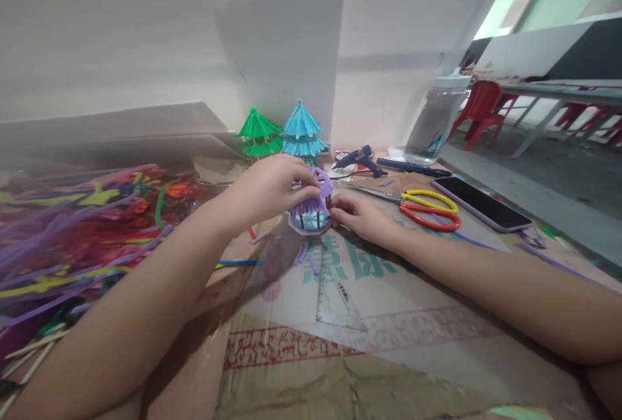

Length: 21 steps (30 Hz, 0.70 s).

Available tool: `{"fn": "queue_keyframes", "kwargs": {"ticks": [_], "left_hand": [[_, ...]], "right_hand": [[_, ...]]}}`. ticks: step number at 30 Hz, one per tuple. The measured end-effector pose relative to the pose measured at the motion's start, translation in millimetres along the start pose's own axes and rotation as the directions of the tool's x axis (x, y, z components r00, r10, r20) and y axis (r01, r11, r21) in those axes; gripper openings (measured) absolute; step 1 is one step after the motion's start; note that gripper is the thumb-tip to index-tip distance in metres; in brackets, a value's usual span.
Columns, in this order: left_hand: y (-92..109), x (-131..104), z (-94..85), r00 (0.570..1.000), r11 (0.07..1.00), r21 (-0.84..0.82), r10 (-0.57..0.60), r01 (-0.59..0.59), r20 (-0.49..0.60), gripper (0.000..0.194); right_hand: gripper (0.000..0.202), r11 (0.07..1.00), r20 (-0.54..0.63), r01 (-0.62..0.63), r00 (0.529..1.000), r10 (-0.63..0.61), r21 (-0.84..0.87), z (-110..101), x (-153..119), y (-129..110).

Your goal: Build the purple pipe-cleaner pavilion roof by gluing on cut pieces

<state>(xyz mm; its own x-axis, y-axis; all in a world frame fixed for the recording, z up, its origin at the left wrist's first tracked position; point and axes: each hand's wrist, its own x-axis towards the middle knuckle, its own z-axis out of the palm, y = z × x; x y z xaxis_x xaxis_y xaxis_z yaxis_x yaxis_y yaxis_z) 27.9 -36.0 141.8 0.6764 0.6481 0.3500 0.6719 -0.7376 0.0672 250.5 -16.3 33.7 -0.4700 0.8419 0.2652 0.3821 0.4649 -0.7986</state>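
A small purple pavilion model with dark posts and a pale-blue floor point(307, 209) is set near the middle of the cardboard-covered table point(291, 381). Its roof is reached over by the left hand point(273, 181), whose thumb and fingers are bent close together; whether a strip is pinched cannot be told. The model's right side is met by the curled fingertips of the right hand point(362, 218), their hold likewise unclear. Behind, green point(260, 125) and light-blue point(301, 123) tiered pavilion models are placed side by side. Scissors with yellow and red handles point(430, 218) are laid to the right, near a clear plastic triangular ruler point(335, 303).
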Motion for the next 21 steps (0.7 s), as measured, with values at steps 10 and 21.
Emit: {"fn": "queue_keyframes", "kwargs": {"ticks": [10, 21], "left_hand": [[0.2, 2.0, 9.3, 0.992, 0.993, -0.017, -0.117, 0.117, -0.048, 0.024], [-16.1, -9.5, -20.7, 0.924, 0.936, -0.083, -0.351, 0.342, -0.150, 0.032]], "right_hand": [[0.014, 1.000, -0.017, 0.001, 1.000, 0.000, 0.014, 1.8, 0.7, 3.4], [0.008, 0.990, -0.125, -0.136, 0.982, 0.139, 0.033, 2.3, 3.5, 5.4]]}}
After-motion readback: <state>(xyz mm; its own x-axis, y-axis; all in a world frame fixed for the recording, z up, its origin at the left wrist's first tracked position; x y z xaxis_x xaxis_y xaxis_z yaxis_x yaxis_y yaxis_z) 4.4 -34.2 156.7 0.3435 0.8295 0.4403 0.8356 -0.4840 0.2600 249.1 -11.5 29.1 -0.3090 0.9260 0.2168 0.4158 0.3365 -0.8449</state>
